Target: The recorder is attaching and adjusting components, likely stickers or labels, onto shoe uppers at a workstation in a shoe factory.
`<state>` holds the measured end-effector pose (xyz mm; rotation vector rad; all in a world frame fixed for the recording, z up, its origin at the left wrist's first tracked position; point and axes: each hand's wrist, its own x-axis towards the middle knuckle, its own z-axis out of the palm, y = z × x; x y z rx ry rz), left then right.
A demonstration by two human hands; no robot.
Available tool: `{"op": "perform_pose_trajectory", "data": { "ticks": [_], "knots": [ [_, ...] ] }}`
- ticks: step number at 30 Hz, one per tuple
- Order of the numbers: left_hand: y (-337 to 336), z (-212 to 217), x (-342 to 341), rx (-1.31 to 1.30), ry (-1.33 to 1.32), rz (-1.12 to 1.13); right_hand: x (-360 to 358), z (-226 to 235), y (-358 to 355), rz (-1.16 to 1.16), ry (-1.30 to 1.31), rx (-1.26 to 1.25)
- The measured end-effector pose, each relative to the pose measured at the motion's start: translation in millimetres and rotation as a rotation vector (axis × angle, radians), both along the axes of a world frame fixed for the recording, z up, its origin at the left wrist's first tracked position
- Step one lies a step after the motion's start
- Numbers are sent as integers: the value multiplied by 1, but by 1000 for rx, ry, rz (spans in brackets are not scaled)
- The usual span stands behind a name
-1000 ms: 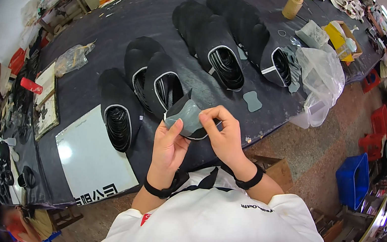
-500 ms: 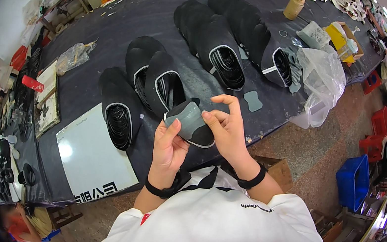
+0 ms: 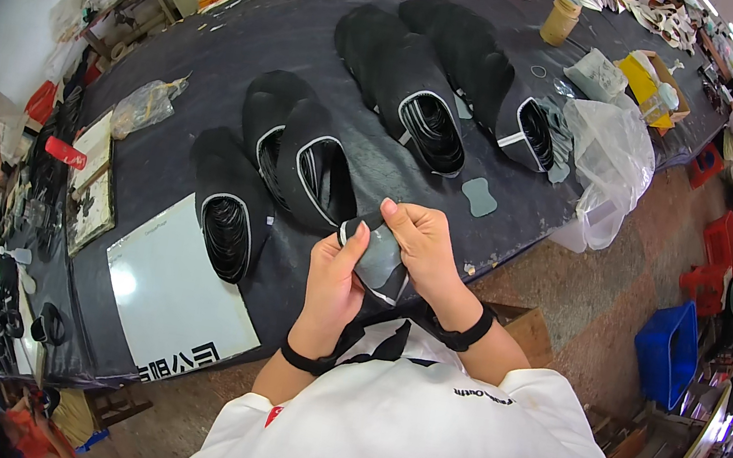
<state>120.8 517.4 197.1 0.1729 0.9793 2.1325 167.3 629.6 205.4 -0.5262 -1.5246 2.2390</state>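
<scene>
Workpiece: black shoe upper (image 3: pixel 365 223) with a grey patch (image 3: pixel 379 261) lying against it, held up between both hands over the desk's near edge.
Left hand: (image 3: pixel 333 279) pinched on the upper's left edge, thumb on top.
Right hand: (image 3: pixel 423 249) pinched on its upper right side, thumb pointing up-left; fingers behind partly hidden.
Wrists: black wristband (image 3: pixel 467 332) on each.
Stacks: five rows of nested black shoe uppers (image 3: pixel 311 126) on the dark-covered desk (image 3: pixel 190 79), pale-edged openings toward the person.
Right of hands: loose grey hourglass-shaped piece (image 3: pixel 479 198), flat; clear plastic bag (image 3: pixel 619 158) beyond, at desk edge.
Left of hands: white board (image 3: pixel 172 295), flat, beside leftmost stack.
Far side: capped jar (image 3: pixel 560 21), yellow box (image 3: pixel 640 80).
Floor, right: blue crate (image 3: pixel 662 354), red stools (image 3: pixel 720 239).
</scene>
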Motion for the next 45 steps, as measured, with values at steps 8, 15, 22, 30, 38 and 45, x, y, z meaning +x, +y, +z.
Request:
{"op": "perform_pose_trajectory", "data": {
  "ticks": [8, 15, 22, 30, 38, 45],
  "knots": [
    [6, -11, -6, 18, -297, -8, 0, -8, -4, -70, -20, 116],
    [24, -14, 6, -339, 346, 206, 3, -9, 5, -126, -102, 102],
    [49, -9, 2, -207, -36, 37, 11, -22, 40, 46, 54, -110],
    [100, 0, -6, -304, 757, -127, 27, -57, 101, -124, -61, 142],
    [194, -61, -25, -1070, 1569, -341, 59, -144, 171, -182, -742, 987],
    [248, -133, -8, -1349, 1699, -328, 75, -168, 213, 61, -732, 1300]
  ]
}}
